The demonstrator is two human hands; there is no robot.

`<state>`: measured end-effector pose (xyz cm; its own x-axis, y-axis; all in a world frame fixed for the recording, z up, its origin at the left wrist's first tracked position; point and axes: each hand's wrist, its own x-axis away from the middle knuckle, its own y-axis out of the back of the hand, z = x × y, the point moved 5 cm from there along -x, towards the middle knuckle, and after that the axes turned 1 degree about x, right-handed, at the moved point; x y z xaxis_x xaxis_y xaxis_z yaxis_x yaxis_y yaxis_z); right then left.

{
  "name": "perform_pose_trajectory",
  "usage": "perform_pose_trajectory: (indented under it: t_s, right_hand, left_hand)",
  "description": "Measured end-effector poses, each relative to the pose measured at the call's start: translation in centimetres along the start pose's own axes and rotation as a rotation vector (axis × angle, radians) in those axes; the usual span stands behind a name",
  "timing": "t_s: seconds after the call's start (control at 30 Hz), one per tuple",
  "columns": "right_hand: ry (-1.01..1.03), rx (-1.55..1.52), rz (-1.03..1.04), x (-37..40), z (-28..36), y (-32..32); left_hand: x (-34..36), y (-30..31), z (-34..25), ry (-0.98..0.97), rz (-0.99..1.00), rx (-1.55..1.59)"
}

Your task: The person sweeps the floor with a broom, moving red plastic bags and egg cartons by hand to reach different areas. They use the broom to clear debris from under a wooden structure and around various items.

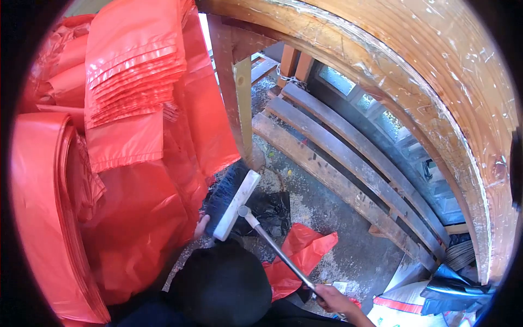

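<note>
A broom with a white head (237, 206) and dark blue bristles is tilted over the floor. My right hand (331, 298) is closed round its metal handle (279, 252) at the lower right. Part of my left hand (201, 226) shows beside the bristles, its fingers closed at the lower edge of a large red plastic sheet (136, 201); the rest of it is hidden. Just beyond the broom head lies black plastic (275, 212) on the floor. A crumpled red plastic piece (308, 248) lies under the handle. A dark rounded shape (220, 283) covers the bottom middle.
Folded red plastic stacks (133, 65) hang at the left. A curved-looking wooden beam (381, 60) crosses the upper right. Wooden slats (338, 141) lie along the glass-block wall (392, 122). Pale debris litters the concrete floor (354, 234). A white sack (400, 305) sits at the lower right.
</note>
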<state>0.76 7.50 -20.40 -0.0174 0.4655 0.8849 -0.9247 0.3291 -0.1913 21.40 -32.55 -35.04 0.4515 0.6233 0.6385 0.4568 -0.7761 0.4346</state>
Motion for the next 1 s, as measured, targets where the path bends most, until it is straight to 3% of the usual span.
perform_pose_trajectory:
  t_s: [0.03, 0.07, 0.1, 0.13, 0.2, 0.23, 0.3, 0.33, 0.4, 0.47, 0.53, 0.57, 0.67, 0.8, 0.87, 0.97, 1.0]
  right_hand:
    - [0.002, 0.002, 0.0, 0.6, -0.2, 0.8]
    - [0.173, 0.17, -0.085, 1.3, 0.4, 1.9]
    - [0.343, 0.334, -0.173, 2.2, 1.1, 2.3]
    - [0.348, 0.329, -0.175, 3.7, 2.4, 2.0]
    - [0.435, 0.781, -0.43, 8.4, 7.7, 1.1]
    - [0.434, 0.776, -0.434, 9.4, 8.9, 0.5]
    - [0.461, 0.831, -0.531, 10.9, 10.6, -0.5]
    - [0.452, 0.828, -0.532, 10.8, 10.7, -0.7]
    - [0.468, 0.95, -0.505, 10.1, 10.5, -1.3]
    - [0.436, 0.964, -0.449, 8.1, 9.1, -1.1]
    - [0.653, 0.987, -0.463, 6.5, 8.5, -1.7]
    - [0.545, 0.982, -0.403, 5.7, 8.4, -1.7]
    - [0.566, 1.065, -0.391, 2.5, 8.3, -2.3]
    - [0.61, 1.062, -0.409, -0.8, 8.6, -3.5]
    - [0.621, 1.014, -0.405, -3.0, 8.2, -3.9]
    - [0.503, 1.044, -0.429, -6.3, 7.2, -5.9]
    - [0.505, 1.038, -0.432, -7.4, 7.4, -6.5]
  left_hand:
    - [0.0, 0.0, -0.2, 0.007, 0.003, -0.01]
    - [0.0, 0.2, -0.9, -0.031, 0.033, -0.07]
    - [0.2, 0.0, -2.1, -0.134, 0.072, -0.153]
    - [0.7, -0.1, -3.7, -0.24, 0.11, -0.236]
    - [3.3, -0.1, -8.4, -0.395, -0.008, -0.013]
    - [3.1, -0.8, -9.4, -0.398, -0.004, -0.016]
    - [3.2, -1.6, -12.4, -0.68, 0.002, 0.213]
    - [2.6, -2.6, -13.3, -0.676, 0.01, 0.214]
    - [-0.6, -4.6, -13.1, -0.326, 0.124, 1.061]
    - [-2.9, -5.2, -13.1, -0.275, 0.091, 1.014]
    - [-5.1, -5.8, -11.5, -0.061, 0.045, 1.0]
    - [-6.9, -6.2, -10.1, 0.014, 0.0, 1.034]
    - [-8.3, -4.5, -10.5, 0.089, -0.059, 1.156]
    - [-13.3, -2.0, -9.2, 0.073, -0.059, 1.147]
    - [-18.2, -1.9, -5.9, -0.021, 0.042, 1.102]
    - [-13.3, -1.1, -6.6, 0.075, -0.034, 1.009]
    - [-7.6, -1.3, -9.4, 0.181, -0.17, 0.907]
